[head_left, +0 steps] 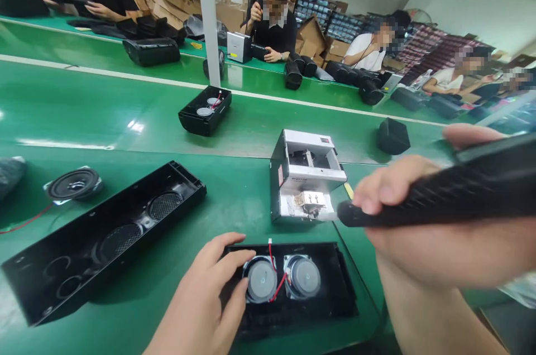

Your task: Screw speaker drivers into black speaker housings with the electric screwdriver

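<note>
My left hand [207, 299] rests on the left end of a black speaker housing [330, 293], fingers touching the left of two round silver-backed speaker drivers [262, 279] joined by a red wire. The second driver [302, 276] sits beside it. My right hand [422, 232] is raised above the bench and grips a long black tool [439, 198] whose tip points left, just beside a small white machine [305, 176].
An empty long black speaker shell [96, 238] lies at left, a loose speaker driver [73, 183] with a red wire behind it. Another housing with drivers [205, 110] sits on the green belt. Several seated people work at the far bench among cardboard boxes.
</note>
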`<state>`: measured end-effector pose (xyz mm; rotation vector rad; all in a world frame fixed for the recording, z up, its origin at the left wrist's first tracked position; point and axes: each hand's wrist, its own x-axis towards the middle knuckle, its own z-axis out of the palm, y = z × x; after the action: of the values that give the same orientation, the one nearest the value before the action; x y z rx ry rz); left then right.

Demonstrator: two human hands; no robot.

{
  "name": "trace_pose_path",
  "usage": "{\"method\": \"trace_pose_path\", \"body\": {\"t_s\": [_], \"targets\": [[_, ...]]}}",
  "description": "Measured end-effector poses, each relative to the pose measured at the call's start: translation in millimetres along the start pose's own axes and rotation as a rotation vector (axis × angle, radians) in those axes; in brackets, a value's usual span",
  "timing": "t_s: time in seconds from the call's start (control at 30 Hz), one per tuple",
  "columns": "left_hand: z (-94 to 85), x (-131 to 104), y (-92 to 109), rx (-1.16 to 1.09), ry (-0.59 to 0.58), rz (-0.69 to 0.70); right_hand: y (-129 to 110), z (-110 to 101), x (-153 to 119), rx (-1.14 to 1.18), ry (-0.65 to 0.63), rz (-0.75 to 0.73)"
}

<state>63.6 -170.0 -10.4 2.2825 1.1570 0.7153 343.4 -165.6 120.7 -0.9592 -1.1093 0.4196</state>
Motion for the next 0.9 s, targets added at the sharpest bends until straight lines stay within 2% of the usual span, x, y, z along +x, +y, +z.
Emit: {"method": "trace_pose_path", "body": {"t_s": [0.07,0.13,0.27,0.47,0.57,0.67,0.73,0.8,0.9], "targets": [[6.6,6,6,-0.03,0.011,0.008,18,14,15,0.059,-0.02,-0.011],[9.4,11,10,-0.049,-0.011,0.025,34,23,19,0.088,-0.063,0.023],[7.2,18,13,-0.035,-0.124,0.074,45,24,13,0.072,-0.056,0.072],[17.2,27,23,-0.024,-0.172,0.043,43,17,14,0.097,-0.011,0.086],[21.9,34,30,-0.004,-0.201,0.094,41,14,11,0.132,0.025,0.16],[19.1,41,34,0.068,-0.239,0.151,30,7,8,0.159,0.077,0.194],[14.7,47,36,0.117,-0.299,0.147,19,0,6,0.186,0.071,0.183],[10.6,54,39,0.161,-0.398,0.092,9,-8,4,0.186,0.063,0.149],[8.0,64,47,0.218,-0.552,0.003,-4,-18,0,0.139,0.054,0.179]]}}
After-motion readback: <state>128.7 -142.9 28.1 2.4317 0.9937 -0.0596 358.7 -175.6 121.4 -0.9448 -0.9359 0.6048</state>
